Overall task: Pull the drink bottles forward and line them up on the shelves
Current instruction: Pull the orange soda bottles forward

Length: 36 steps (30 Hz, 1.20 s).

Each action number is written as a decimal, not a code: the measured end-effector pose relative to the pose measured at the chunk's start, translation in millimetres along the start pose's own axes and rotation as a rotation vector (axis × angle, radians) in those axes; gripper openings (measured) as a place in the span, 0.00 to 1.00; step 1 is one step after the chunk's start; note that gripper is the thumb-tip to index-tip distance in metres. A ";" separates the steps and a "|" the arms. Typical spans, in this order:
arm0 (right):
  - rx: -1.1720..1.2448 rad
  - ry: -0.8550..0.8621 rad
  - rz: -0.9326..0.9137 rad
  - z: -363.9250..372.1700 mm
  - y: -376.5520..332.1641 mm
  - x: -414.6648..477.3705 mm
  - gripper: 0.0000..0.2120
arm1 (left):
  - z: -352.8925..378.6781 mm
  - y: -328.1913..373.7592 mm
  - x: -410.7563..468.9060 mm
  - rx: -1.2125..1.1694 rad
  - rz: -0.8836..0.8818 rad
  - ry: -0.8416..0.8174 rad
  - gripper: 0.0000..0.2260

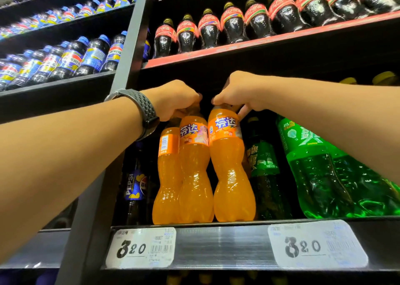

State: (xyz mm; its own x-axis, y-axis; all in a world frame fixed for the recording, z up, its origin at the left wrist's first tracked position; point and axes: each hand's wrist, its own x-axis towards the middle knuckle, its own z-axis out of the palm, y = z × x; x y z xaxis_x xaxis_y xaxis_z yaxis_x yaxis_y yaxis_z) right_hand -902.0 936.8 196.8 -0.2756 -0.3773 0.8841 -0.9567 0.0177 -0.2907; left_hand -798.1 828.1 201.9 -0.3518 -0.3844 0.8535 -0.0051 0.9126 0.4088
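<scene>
1. The shelf rail (220, 243) carries two white price tags (140, 248). Everything below is placed from this rail.
2. Directly above the rail, at the shelf's front lip, stand two orange drink bottles side by side. They touch at label height, with a gap lower down.
3. The left grip (175, 99) is curled over the top of the left orange bottle (194, 165). Its fingers wrap the neck and hide the cap.
4. The right grip (236, 92) is closed the same way on the top of the right orange bottle (231, 165), with one finger pointing down the far side of the neck.
5. A third orange bottle (166, 172) stands farther back from the rail, half hidden behind the left orange bottle.
6. Above the rail's left end, deep in shadow, stands a dark Pepsi bottle (135, 187).
7. Above the rail and right of the orange pair stands a dark green bottle (263, 167), set back. Farther right, bright green bottles (313, 172) lean under the right forearm.
8. One shelf up from the rail, a red-edged shelf (216, 50) holds a row of cola bottles (207, 31) with red labels and gold caps.
9. Up and left of the rail, past a grey post (127, 46), more shelves hold rows of blue-capped bottles (86, 55).
10. A dark watch band (145, 109) circles the left wrist.
</scene>
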 end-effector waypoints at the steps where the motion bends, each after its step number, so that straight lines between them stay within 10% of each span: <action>1: -0.005 0.018 0.002 1.2 0.1 0.1 0.13 | -1.0 0.0 1.3 0.016 0.028 0.039 0.10; 8: -0.060 -0.065 0.000 -7.8 0.2 5.4 0.16 | -8.4 -4.3 -0.2 0.805 0.177 0.163 0.06; 12: -0.747 0.098 -0.208 -21.6 4.6 8.1 0.13 | -3.4 -6.5 -3.9 0.916 0.076 0.022 0.10; 17: -1.289 -0.118 -0.167 -11.4 18.1 4.3 0.09 | -3.9 -11.2 2.7 0.781 -0.059 -0.041 0.10; 36: -1.284 -0.066 0.056 9.1 41.2 41.7 0.17 | -24.4 -2.2 -2.2 1.003 0.027 0.086 0.05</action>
State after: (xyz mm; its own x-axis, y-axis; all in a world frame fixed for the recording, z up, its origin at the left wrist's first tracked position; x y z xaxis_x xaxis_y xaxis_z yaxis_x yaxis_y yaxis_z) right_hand -952.1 913.4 218.4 -0.3484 -0.3913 0.8518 -0.3582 0.8953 0.2648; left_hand -774.5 823.5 207.0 -0.2948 -0.3345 0.8951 -0.7975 0.6021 -0.0376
